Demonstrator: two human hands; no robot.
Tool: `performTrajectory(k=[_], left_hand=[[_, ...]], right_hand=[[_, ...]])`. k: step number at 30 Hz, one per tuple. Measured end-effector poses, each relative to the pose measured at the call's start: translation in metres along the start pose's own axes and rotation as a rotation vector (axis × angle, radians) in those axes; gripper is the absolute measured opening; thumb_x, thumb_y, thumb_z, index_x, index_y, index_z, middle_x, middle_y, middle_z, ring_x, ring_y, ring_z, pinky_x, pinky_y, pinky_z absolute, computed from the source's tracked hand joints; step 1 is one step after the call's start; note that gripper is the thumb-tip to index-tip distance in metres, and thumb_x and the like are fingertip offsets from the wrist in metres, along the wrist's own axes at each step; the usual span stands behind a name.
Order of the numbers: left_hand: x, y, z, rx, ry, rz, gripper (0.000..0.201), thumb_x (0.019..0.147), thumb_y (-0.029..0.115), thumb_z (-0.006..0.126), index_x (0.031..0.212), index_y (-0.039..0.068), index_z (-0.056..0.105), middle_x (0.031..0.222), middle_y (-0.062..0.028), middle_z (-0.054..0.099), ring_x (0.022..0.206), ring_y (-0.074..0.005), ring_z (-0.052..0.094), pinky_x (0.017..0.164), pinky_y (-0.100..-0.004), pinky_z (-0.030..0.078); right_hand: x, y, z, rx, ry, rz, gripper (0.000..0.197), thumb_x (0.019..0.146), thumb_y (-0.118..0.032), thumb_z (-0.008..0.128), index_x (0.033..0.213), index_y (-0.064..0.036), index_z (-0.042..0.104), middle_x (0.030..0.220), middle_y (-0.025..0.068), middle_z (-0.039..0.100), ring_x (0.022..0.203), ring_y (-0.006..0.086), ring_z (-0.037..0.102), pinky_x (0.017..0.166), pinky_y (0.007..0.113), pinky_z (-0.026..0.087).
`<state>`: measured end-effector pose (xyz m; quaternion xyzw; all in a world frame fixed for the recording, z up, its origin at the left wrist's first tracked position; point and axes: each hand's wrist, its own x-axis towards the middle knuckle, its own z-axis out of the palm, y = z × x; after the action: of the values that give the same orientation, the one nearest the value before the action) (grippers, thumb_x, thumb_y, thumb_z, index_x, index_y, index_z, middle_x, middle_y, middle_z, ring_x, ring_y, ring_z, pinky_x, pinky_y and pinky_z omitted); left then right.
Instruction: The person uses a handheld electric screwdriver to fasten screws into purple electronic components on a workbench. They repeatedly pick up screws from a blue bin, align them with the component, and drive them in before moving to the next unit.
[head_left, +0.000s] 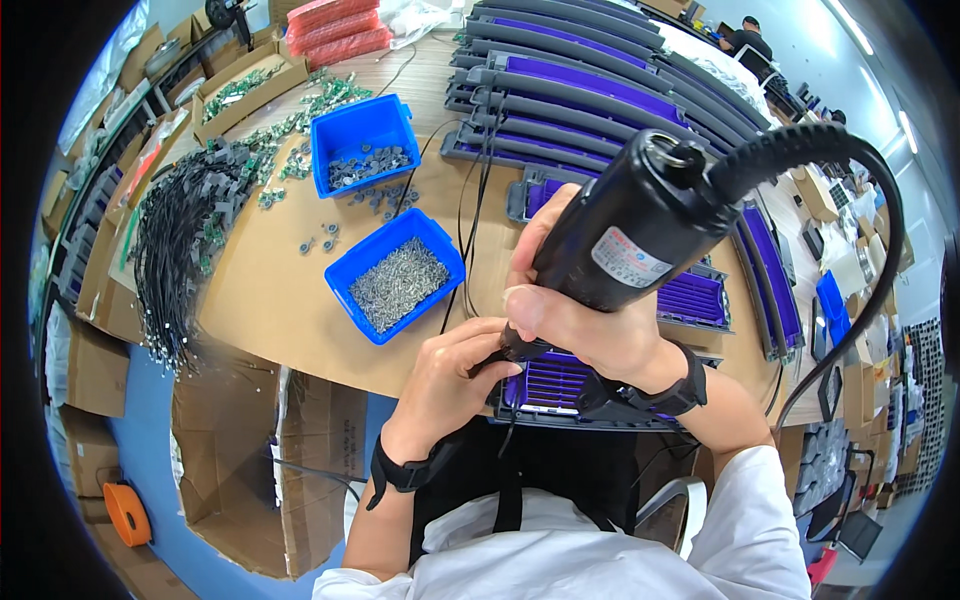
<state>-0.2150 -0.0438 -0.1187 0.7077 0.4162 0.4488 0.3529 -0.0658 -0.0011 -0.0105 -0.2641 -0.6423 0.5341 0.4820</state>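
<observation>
My right hand point(605, 335) is wrapped round a thick black electric screwdriver point(645, 215), tilted with its nose down and a ribbed cable leaving its top. Close against that nose, my left hand point(450, 365) has its thumb and fingers pinched together; whatever lies between them is hidden. Beneath both hands is a grey housing with a slatted purple panel point(548, 387), partly covered by my right wrist. To the left, a blue bin point(343, 290) holds many small metal screws point(400, 285). Another blue bin point(322, 150), farther off, contains small grey parts point(370, 167).
Grey and purple housings point(590, 85) are stacked at the back, with more at the right. Black cables point(180, 240) and green circuit boards point(325, 100) lie at the left. Thin cords cross the brown table sheet point(280, 290). A cardboard box point(320, 470) stands below the table edge.
</observation>
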Motion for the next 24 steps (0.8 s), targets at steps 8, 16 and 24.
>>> performTrajectory(k=[8, 16, 24], left_hand=[[-0.001, 0.003, 0.000, 0.003, -0.029, -0.088, 0.027, 0.073, -0.002, 0.075, 0.099, -0.003, 0.067, 0.105, -0.0124, 0.069, 0.088, -0.0292, 0.066, 0.073, -0.0343, 0.053], [0.000, 0.000, 0.002, -0.053, 0.026, 0.004, 0.033, 0.074, -0.006, 0.075, 0.106, -0.002, 0.070, 0.108, -0.0108, 0.070, 0.090, -0.0198, 0.068, 0.074, -0.0275, 0.055], [0.003, -0.002, 0.004, -0.057, 0.032, 0.031, 0.034, 0.071, -0.005, 0.076, 0.104, 0.000, 0.070, 0.109, -0.0106, 0.070, 0.088, -0.0278, 0.068, 0.073, -0.0316, 0.054]], right_hand=[[-0.001, -0.001, -0.001, -0.030, -0.030, -0.122, 0.030, 0.075, -0.001, 0.072, 0.097, 0.0024, 0.053, 0.071, 0.0077, 0.059, 0.058, 0.0130, 0.058, 0.054, 0.026, 0.048], [0.005, -0.056, -0.020, -0.359, 0.109, 0.071, 0.033, 0.075, -0.012, 0.077, 0.099, 0.0024, 0.060, 0.068, 0.0041, 0.060, 0.059, 0.0105, 0.057, 0.056, 0.026, 0.047], [-0.007, 0.001, -0.051, -0.994, -0.343, 0.391, 0.046, 0.068, -0.021, 0.079, 0.098, 0.0063, 0.058, 0.084, 0.0270, 0.065, 0.083, 0.0432, 0.065, 0.070, 0.042, 0.050]])
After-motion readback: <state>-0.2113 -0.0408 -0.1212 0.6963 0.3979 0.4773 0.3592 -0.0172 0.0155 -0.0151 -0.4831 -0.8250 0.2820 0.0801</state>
